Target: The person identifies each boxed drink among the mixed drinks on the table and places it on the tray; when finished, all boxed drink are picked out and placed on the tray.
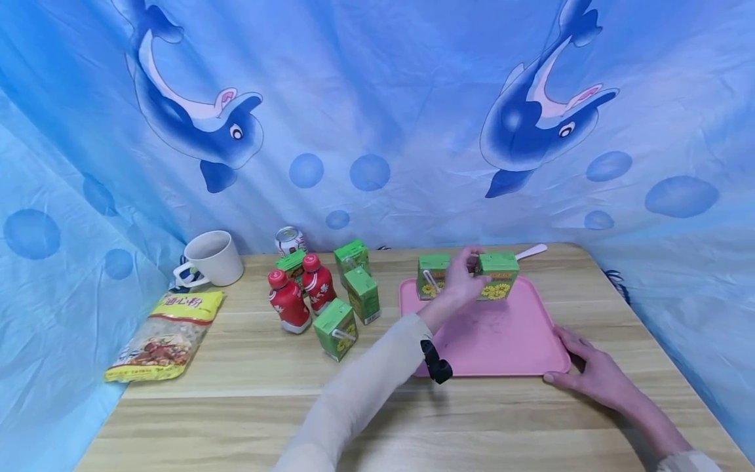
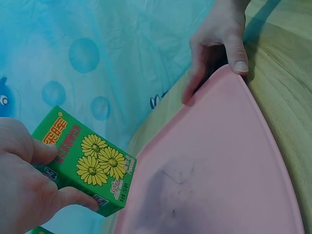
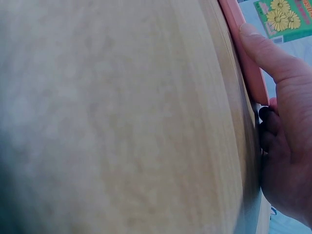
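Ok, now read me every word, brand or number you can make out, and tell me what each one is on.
"通心粉": on the bag, on its yellow top; its smaller print is too small to read.
Held box: orange and red Chinese characters, too unclear to read with certainty.
Other green boxes: lettering too small.
Red bottles: white marks, too small.
Can: markings too small.
No number is readable.

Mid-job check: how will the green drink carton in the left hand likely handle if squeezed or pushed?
The green drink carton should probably keep its shape under a light grip, judging by its flat printed face in the left hand. Its flat sides make rolling unlikely. Stood up, it might tip if pushed high, since it looks taller than deep.
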Available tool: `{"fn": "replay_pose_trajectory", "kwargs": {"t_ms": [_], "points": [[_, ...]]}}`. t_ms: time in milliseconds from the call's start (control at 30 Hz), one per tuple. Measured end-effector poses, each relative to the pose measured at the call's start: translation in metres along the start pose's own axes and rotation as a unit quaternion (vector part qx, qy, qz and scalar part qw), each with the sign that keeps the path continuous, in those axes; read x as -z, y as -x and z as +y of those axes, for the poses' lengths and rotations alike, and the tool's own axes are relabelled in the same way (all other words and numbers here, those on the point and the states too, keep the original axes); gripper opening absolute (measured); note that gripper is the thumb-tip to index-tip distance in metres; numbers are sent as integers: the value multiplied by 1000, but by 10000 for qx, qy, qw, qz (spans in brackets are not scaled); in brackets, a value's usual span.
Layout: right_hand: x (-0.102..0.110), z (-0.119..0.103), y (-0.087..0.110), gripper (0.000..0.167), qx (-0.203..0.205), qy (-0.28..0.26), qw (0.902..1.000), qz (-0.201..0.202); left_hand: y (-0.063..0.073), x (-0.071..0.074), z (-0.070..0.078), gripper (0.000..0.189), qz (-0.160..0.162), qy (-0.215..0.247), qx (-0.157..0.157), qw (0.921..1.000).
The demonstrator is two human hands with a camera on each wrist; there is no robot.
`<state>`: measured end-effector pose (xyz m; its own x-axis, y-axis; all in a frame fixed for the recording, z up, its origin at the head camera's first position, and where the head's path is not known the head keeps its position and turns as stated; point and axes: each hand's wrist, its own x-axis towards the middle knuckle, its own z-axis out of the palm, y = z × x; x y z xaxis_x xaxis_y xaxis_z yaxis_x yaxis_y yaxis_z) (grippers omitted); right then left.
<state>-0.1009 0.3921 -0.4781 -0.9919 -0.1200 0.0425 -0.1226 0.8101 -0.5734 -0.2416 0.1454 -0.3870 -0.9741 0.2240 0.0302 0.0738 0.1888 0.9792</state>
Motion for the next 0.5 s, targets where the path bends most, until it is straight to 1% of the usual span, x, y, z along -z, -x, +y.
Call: {"fn": "replay_pose_trajectory", "kwargs": {"t_ms": [100, 333, 500], "points": [[0, -1, 0, 104, 4, -60, 10000, 10, -3, -5, -4, 48, -4, 56, 8, 10000], [0, -2, 0, 105, -58, -148, 9999, -44, -8, -15, -13, 50, 212, -17, 237, 9995], [0, -2, 1, 105, -77, -140, 9999, -31, -12, -22, -16, 48, 327, -82, 321, 9989]]}}
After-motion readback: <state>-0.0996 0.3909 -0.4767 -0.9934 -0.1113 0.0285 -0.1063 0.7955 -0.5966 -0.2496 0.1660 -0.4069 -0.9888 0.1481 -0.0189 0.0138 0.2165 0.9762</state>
